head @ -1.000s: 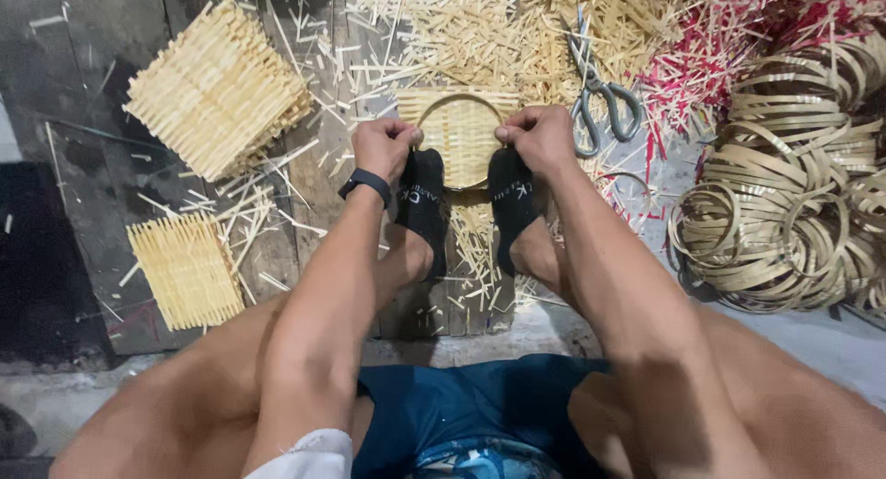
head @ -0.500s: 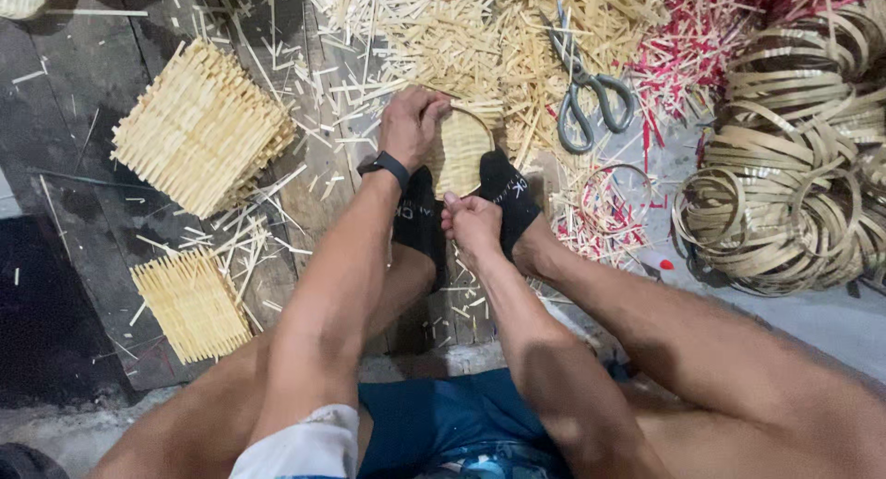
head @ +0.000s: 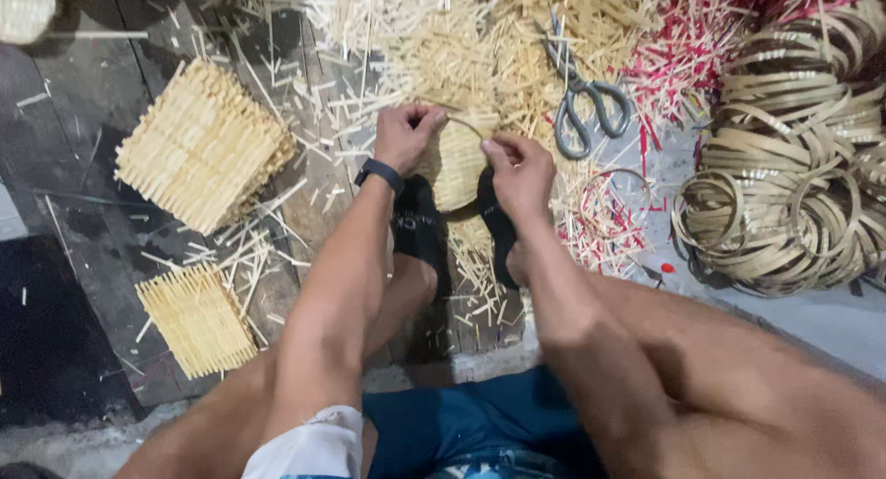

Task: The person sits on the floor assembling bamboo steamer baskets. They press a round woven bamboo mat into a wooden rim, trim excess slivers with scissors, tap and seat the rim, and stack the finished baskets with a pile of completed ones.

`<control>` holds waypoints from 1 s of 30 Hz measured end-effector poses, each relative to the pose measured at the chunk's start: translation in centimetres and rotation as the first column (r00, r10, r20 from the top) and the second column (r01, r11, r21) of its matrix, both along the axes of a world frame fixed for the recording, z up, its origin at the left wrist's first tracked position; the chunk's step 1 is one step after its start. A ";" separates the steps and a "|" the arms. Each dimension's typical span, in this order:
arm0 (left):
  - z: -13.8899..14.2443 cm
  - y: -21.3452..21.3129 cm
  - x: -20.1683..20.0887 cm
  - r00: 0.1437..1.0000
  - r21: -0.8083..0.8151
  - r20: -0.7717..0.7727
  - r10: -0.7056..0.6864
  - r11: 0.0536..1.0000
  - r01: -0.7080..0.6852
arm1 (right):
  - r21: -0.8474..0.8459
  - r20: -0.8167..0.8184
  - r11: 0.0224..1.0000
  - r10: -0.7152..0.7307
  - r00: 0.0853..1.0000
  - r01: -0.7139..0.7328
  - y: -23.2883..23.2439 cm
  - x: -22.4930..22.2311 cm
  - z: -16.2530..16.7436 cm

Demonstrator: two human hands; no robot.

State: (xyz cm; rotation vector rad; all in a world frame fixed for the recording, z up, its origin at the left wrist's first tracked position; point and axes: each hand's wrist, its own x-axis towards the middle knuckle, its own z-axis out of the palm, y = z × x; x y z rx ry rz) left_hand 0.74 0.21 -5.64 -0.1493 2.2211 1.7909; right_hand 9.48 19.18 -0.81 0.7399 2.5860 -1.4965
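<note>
A small round woven bamboo piece (head: 459,170) with a thin bent rim strip stands between my two feet in black sandals (head: 420,230). My left hand (head: 404,136), with a black band on the wrist, grips its upper left edge where the rim strip bends over. My right hand (head: 521,173) pinches the rim at the upper right side. Both hands press against the piece, and its lower part is hidden behind my feet.
Woven bamboo mats lie at the left, a stack (head: 201,145) and a smaller one (head: 197,317). Grey scissors (head: 581,96) rest on loose pale sticks (head: 480,45). Red sticks (head: 688,50) and coils of bamboo strip (head: 794,165) fill the right.
My right hand, half a second ago down by my foot, has come back up to the piece's rim. My left hand stays on its upper left edge.
</note>
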 end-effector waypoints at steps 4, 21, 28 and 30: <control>-1.3 -0.1 -0.3 0.997 0.018 0.074 0.008 1.000 -0.010 | -0.252 0.063 0.967 -0.007 0.998 0.023 0.9 -3.0 -1.9; 6.2 0.8 3.8 0.809 -0.430 -0.471 -0.351 0.893 0.137 | 0.694 0.383 0.328 0.585 0.715 -0.641 23.3 -8.7 18.2; 5.2 -0.5 11.0 0.697 -0.669 -0.475 -0.536 0.735 0.109 | 0.354 0.370 0.661 0.551 0.748 -0.662 21.6 -5.6 3.0; 5.5 0.1 10.9 0.789 -0.652 -0.462 -0.405 0.758 0.007 | 0.448 0.323 0.676 0.488 0.811 -0.585 20.9 -4.6 -1.2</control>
